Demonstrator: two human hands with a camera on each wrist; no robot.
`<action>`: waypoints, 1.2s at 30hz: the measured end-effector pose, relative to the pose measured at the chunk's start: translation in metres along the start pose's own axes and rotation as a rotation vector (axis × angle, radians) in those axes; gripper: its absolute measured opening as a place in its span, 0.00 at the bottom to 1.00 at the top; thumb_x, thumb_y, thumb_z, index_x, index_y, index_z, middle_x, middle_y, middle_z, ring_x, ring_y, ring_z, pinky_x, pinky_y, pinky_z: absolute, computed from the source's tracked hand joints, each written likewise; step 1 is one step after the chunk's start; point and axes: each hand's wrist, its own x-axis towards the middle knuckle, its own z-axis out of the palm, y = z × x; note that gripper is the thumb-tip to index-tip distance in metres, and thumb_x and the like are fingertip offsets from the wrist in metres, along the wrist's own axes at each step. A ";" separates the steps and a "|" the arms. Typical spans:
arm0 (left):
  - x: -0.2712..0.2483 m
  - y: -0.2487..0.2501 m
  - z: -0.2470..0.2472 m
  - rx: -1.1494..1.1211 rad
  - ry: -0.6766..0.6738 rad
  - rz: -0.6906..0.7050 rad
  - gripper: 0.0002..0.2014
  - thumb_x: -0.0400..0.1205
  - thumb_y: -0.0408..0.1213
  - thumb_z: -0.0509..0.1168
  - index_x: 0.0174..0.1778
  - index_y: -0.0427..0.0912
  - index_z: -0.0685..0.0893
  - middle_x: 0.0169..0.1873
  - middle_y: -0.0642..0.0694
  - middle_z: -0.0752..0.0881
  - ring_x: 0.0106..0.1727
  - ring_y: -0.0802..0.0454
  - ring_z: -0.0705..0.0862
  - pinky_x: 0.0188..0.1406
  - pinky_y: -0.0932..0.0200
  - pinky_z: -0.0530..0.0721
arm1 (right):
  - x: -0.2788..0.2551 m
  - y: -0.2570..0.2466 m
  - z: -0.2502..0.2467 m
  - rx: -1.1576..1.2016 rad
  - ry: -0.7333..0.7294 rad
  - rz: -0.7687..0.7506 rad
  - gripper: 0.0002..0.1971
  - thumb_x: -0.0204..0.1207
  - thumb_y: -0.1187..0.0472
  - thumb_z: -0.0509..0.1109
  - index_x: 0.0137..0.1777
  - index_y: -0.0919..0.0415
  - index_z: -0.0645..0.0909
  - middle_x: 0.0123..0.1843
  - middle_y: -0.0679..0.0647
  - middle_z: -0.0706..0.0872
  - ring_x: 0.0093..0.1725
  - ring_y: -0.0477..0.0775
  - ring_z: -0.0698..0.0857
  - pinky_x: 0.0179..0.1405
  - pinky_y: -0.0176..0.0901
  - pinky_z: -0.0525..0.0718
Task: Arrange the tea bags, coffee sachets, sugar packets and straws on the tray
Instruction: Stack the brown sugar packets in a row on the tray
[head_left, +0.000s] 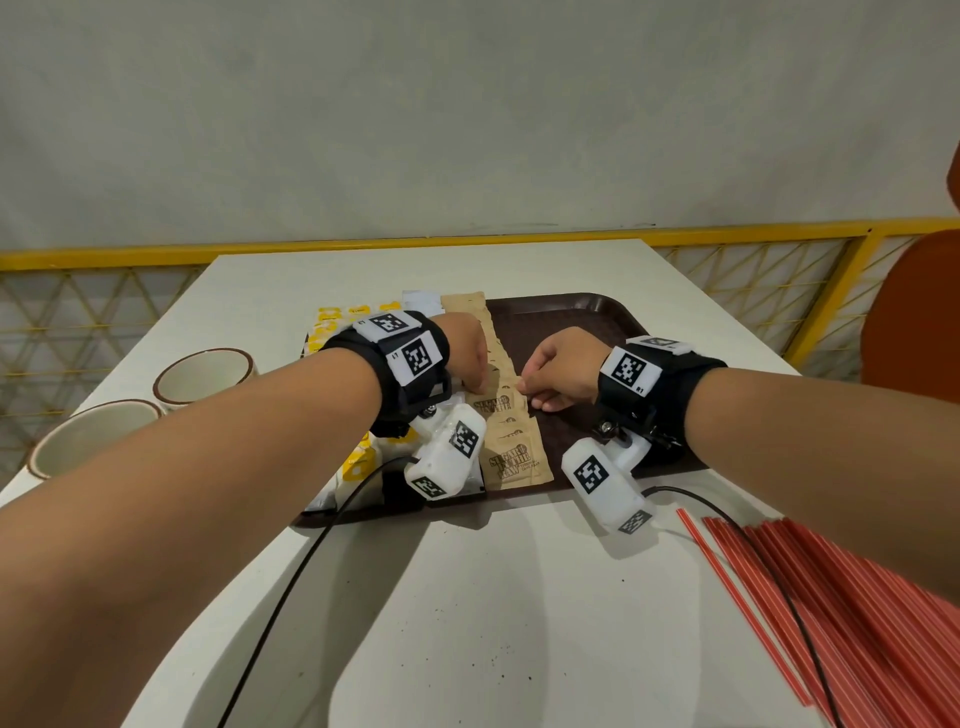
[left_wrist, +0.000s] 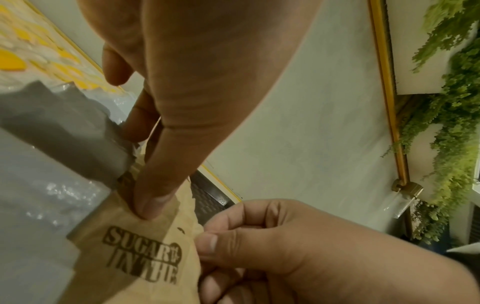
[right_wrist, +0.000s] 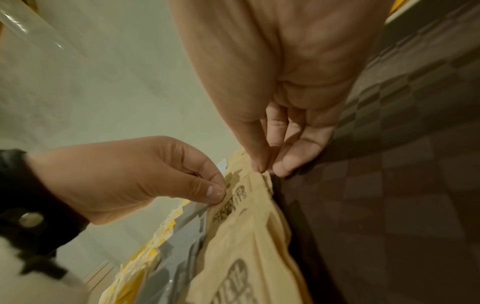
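A row of brown paper sugar packets (head_left: 506, 410) runs front to back down the middle of the dark brown tray (head_left: 587, 317). My left hand (head_left: 470, 358) pinches the left edge of one packet (left_wrist: 145, 242) between thumb and finger. Opposite it, my right hand (head_left: 556, 374) pinches the right edge of the same packet (right_wrist: 241, 197). Yellow-and-white sachets (head_left: 332, 325) and silvery packets (left_wrist: 39, 164) lie on the tray's left part, partly hidden by my left arm. Red straws (head_left: 841, 608) lie in a heap on the table at the front right, off the tray.
Two cream cups with brown rims (head_left: 202, 374) (head_left: 93, 436) stand on the white table (head_left: 493, 597) left of the tray. Black cables (head_left: 291, 582) trail from both wrist cameras across the table. A yellow railing (head_left: 727, 236) runs behind the table; an orange chair (head_left: 914, 322) is at the right.
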 end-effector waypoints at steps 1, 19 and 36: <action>0.000 0.000 0.000 -0.008 0.005 -0.011 0.11 0.78 0.39 0.73 0.53 0.37 0.89 0.46 0.47 0.86 0.48 0.52 0.81 0.48 0.60 0.77 | 0.000 0.000 0.000 0.012 0.005 0.004 0.10 0.78 0.71 0.70 0.36 0.65 0.78 0.33 0.60 0.82 0.29 0.48 0.81 0.29 0.35 0.83; -0.008 0.000 -0.001 -0.072 0.083 -0.026 0.08 0.76 0.37 0.73 0.48 0.38 0.90 0.48 0.44 0.90 0.53 0.47 0.87 0.57 0.51 0.86 | -0.004 -0.001 -0.004 0.055 0.128 -0.067 0.09 0.76 0.75 0.69 0.38 0.63 0.78 0.35 0.58 0.83 0.36 0.53 0.84 0.46 0.46 0.88; -0.026 0.006 0.013 0.086 0.015 0.103 0.07 0.73 0.42 0.76 0.45 0.49 0.90 0.37 0.58 0.83 0.37 0.61 0.78 0.29 0.67 0.71 | -0.019 0.020 0.007 0.038 -0.007 -0.014 0.13 0.69 0.76 0.77 0.40 0.61 0.76 0.40 0.63 0.87 0.37 0.57 0.85 0.44 0.48 0.87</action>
